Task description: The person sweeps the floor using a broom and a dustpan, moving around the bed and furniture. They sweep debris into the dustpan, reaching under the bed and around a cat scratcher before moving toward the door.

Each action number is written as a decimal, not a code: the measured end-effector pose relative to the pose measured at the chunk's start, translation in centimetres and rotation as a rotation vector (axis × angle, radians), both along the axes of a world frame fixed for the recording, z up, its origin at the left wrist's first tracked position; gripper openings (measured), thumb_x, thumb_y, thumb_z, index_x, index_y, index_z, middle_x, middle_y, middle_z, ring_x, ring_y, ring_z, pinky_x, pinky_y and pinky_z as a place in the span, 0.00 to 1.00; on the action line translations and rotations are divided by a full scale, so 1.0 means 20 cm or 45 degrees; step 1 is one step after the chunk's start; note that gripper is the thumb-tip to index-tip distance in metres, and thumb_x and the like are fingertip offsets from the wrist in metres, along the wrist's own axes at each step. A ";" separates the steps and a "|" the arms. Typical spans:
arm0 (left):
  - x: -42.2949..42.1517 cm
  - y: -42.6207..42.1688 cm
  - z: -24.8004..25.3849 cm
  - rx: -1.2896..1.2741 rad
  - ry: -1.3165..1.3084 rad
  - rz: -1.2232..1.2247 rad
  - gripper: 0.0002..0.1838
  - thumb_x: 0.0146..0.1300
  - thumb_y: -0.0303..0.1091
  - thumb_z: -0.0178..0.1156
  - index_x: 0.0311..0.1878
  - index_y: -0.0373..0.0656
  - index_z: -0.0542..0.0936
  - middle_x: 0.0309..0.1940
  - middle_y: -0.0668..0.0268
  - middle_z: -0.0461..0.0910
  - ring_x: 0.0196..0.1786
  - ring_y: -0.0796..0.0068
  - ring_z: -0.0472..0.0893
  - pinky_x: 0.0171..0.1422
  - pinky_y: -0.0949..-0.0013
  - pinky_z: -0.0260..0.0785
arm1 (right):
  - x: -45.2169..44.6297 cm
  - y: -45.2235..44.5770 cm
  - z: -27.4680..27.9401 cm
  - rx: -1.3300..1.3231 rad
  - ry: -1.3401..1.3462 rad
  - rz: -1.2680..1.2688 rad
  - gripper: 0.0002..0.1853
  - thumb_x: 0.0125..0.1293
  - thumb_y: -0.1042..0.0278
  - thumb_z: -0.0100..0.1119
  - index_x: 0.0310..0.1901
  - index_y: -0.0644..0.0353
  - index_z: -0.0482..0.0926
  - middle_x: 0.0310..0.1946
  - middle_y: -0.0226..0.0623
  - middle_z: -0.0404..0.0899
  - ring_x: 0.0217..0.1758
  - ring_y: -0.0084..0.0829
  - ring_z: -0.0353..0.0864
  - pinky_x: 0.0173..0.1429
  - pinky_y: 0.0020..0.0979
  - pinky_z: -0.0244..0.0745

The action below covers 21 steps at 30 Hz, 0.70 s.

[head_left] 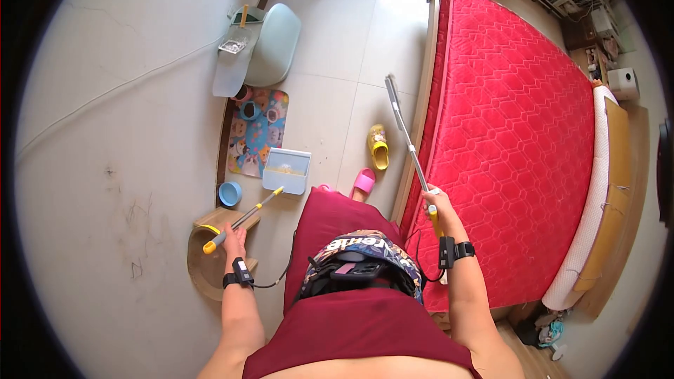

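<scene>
My left hand (pixel 234 243) holds the grey and yellow handle of a long-handled dustpan (pixel 286 181). Its pale pan rests on the floor in front of me, with some light debris in it. In my right hand (pixel 437 200) is the metal pole of a broom (pixel 417 160), its yellow grip end lying along my forearm. The broom's narrow grey head (pixel 394 102) is out ahead, close to the bed frame; its bristles cannot be made out. Dark straps with small devices are around both wrists.
The red mattress (pixel 512 140) on its wooden frame is at right. A yellow clog (pixel 378 147) lies near my pink slipper (pixel 364 181). At left are a blue bowl (pixel 229 194), a patterned mat (pixel 258 133), a wooden-coloured step (pixel 203 267) and a pale green bin (pixel 274 45).
</scene>
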<state>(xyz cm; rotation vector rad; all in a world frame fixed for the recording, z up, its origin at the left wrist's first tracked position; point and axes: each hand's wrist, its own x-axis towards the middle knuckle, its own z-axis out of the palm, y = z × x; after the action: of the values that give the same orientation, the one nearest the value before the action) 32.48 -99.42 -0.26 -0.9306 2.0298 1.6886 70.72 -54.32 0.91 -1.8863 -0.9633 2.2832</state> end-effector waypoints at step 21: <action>-0.12 -0.04 -0.11 0.057 -0.069 0.032 0.26 0.60 0.44 0.55 0.57 0.47 0.59 0.52 0.47 0.65 0.53 0.51 0.72 0.55 0.56 0.70 | -0.02 0.15 -0.24 -0.203 -0.046 -0.036 0.05 0.57 0.64 0.52 0.34 0.50 0.67 0.15 0.28 0.68 0.14 0.24 0.68 0.16 0.26 0.60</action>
<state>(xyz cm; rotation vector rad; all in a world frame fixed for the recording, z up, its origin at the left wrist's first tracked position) 30.12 -100.30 -2.44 -0.9807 1.9454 1.6958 70.35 -51.39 -3.90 -1.9931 -0.7736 2.3833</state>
